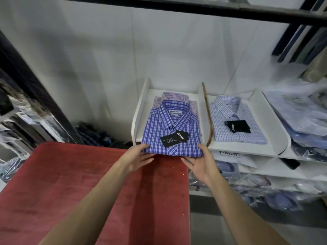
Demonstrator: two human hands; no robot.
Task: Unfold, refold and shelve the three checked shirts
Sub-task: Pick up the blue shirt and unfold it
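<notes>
Centre frame: pinching the folded blue checked shirt at both lower corners, left hand and right hand, thumbs on top, fingers beneath. Lying upon a red checked shirt in the white shelf compartment.

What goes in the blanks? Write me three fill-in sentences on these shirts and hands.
1. The blue checked shirt lies on top of a ____ checked shirt.
2. Both hands hold its ____ edge: left hand, right hand.
3. The pale blue shirt lies in the compartment to the ____.

Missing: red; front; right
</notes>
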